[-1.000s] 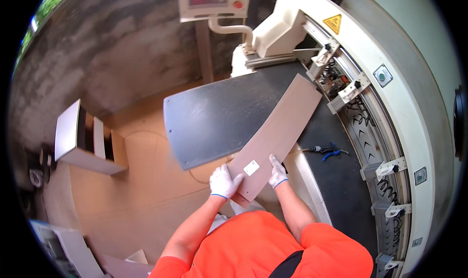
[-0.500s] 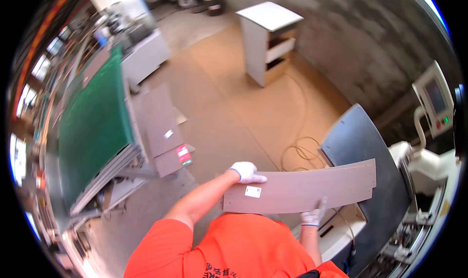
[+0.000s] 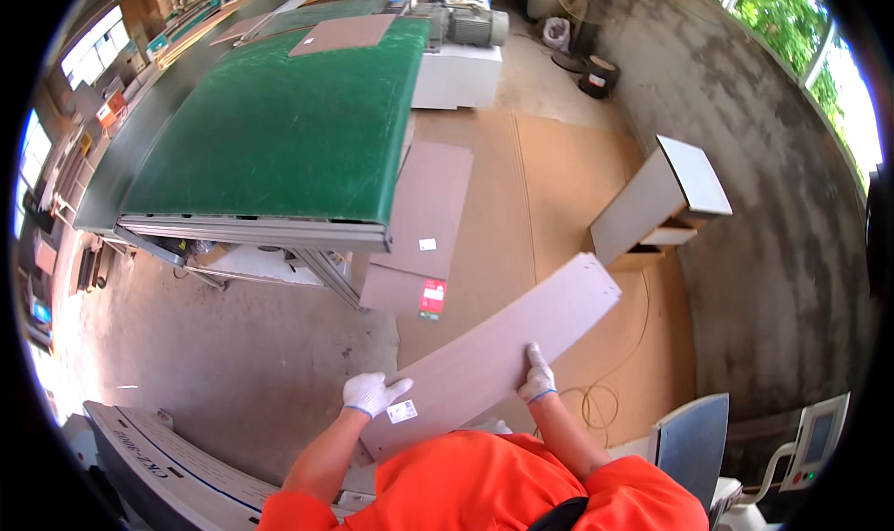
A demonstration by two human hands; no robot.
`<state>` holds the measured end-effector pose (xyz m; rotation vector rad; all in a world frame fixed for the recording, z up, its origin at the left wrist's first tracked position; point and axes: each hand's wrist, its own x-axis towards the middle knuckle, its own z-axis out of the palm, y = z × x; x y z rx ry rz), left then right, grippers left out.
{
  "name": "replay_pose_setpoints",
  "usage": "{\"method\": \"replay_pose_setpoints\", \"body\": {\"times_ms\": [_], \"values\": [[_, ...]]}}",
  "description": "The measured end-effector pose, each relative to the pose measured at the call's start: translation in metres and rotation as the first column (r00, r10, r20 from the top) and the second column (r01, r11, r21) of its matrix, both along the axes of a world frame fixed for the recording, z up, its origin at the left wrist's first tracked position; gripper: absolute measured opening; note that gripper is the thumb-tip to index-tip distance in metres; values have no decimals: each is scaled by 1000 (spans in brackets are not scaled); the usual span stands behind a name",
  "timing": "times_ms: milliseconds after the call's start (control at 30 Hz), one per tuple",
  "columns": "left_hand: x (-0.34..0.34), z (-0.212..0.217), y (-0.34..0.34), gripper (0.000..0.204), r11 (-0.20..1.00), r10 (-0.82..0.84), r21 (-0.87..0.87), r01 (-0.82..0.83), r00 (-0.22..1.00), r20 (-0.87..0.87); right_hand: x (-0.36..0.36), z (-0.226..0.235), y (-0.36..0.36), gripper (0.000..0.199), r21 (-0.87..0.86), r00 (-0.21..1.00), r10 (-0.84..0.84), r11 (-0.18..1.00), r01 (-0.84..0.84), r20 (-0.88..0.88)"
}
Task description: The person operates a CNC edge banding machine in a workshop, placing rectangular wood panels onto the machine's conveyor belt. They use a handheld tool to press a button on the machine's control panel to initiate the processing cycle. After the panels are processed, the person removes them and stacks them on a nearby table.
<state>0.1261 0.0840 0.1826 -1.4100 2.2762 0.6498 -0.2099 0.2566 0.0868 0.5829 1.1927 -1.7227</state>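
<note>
A long, pale greyish-brown board (image 3: 494, 349) lies across the front of my body, its far end slanting up to the right. Small holes show near that far end, and a white label sticks to its near end. My left hand (image 3: 373, 394), in a white glove, is closed on the left long edge beside the label, thumb on top. Farther along the opposite edge, my gloved right hand (image 3: 537, 375) grips with its thumb over the face. The fingers under the board are hidden. The two layers at the far edge suggest more than one board.
A green conveyor belt (image 3: 289, 121) stands ahead on the left. Flat boards (image 3: 433, 196) lie on the floor beside it, with a red-and-white card. A white cabinet (image 3: 643, 200) stands by the wall. Behind me are a machine casing (image 3: 177, 466), a dark machine table (image 3: 691, 442) and a control panel (image 3: 816, 442).
I have turned left, away from the machine table, carrying the board in both hands. Its right end has swung forward, so it now slants away from me. The conveyor has come into fuller view.
</note>
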Motion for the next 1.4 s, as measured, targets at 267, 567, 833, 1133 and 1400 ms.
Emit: {"method": "replay_pose_setpoints", "body": {"times_ms": [267, 567, 833, 1133, 1400], "values": [[44, -63, -55, 84, 905, 419, -87, -416, 908, 14, 15, -81, -231, 92, 271, 888, 458, 851, -450, 37], [-58, -179, -181, 72, 771, 630, 18, -636, 767, 117, -62, -192, -441, 87, 495, 746, 662, 623, -606, 79], [-99, -332, -228, 57, 776, 614, 150, -612, 788, 36, -162, -253, -573, 75, 679, 303, 898, 441, -587, -320], [-110, -399, -240, 56, 771, 565, 305, -559, 822, 78, -241, -292, -661, 51, 120, 765, 632, 775, -620, -125], [-66, -369, -220, 58, 777, 566, 338, -531, 825, -6, -224, -270, -575, 47, 168, 778, 628, 771, -615, -32]]}}
